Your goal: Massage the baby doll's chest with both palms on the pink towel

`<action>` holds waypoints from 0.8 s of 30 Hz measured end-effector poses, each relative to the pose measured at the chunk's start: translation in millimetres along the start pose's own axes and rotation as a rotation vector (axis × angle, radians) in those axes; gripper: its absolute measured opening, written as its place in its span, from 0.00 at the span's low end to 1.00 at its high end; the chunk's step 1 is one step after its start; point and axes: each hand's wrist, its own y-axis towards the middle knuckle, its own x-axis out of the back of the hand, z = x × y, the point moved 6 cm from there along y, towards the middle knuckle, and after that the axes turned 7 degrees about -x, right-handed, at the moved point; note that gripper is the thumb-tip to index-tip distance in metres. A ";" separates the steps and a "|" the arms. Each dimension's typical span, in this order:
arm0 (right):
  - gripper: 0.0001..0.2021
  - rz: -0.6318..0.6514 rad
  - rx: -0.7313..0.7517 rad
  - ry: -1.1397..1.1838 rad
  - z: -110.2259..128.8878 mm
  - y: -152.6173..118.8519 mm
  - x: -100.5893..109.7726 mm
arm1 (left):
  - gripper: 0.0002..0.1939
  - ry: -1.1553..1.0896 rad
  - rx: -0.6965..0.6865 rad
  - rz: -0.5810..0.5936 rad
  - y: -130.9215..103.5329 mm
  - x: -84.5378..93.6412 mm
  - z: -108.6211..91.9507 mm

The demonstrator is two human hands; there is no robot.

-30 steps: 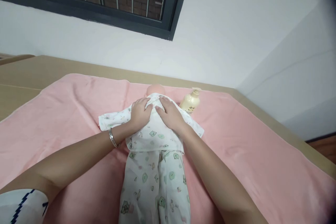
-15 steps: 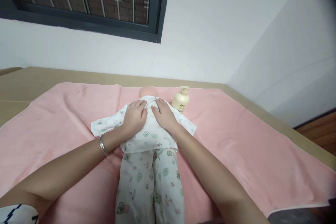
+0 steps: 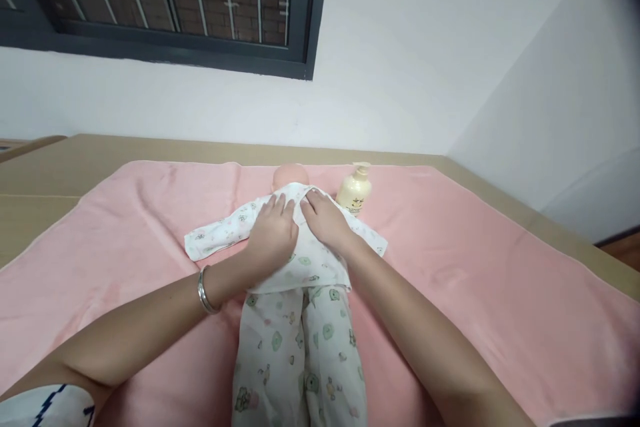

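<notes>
A baby doll (image 3: 290, 175) lies stretched out with its smooth head at the far end. It wears a white printed shirt (image 3: 320, 272) and white trousers (image 3: 273, 353) with green patterns. My left hand (image 3: 274, 230) rests on the left side of the shirt's upper part, fingers extended. Flat on the upper right side of the shirt lies my right hand (image 3: 327, 219), its fingertips close to the collar. Neither hand grips anything. A pale yellow pump bottle (image 3: 355, 192) stands just beyond the doll's right sleeve.
A pink blanket (image 3: 450, 267) is spread under the doll over a tan table top (image 3: 100, 147). Behind it rises a white wall (image 3: 380, 67) with a dark-framed, barred window (image 3: 305, 27). A silver bangle (image 3: 204, 290) circles my left wrist.
My left hand has slid slightly down the shirt toward me, while my right hand stays on the upper right side. The whole view has shifted a little.
</notes>
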 end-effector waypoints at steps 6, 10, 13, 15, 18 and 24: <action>0.24 -0.005 0.005 -0.153 21.5 -22.2 -8.3 | 0.25 -0.128 0.086 0.075 13.9 -1.1 18.0; 0.23 -0.010 0.062 -0.165 37.9 -33.4 -4.0 | 0.24 -0.125 0.103 0.073 21.1 -2.9 29.7; 0.22 -0.021 0.033 -0.040 20.3 -19.1 -3.5 | 0.25 -0.045 0.071 0.012 10.0 -2.5 17.4; 0.22 -0.025 0.023 0.029 5.5 -7.3 -5.5 | 0.25 -0.014 0.024 -0.020 1.3 -0.9 4.7; 0.23 -0.037 0.032 0.037 -2.2 -0.9 -7.7 | 0.24 -0.044 0.003 -0.013 -2.4 2.5 -2.7; 0.21 -0.069 0.003 -0.128 26.8 -26.3 -6.4 | 0.21 -0.208 0.086 0.066 18.8 2.6 28.2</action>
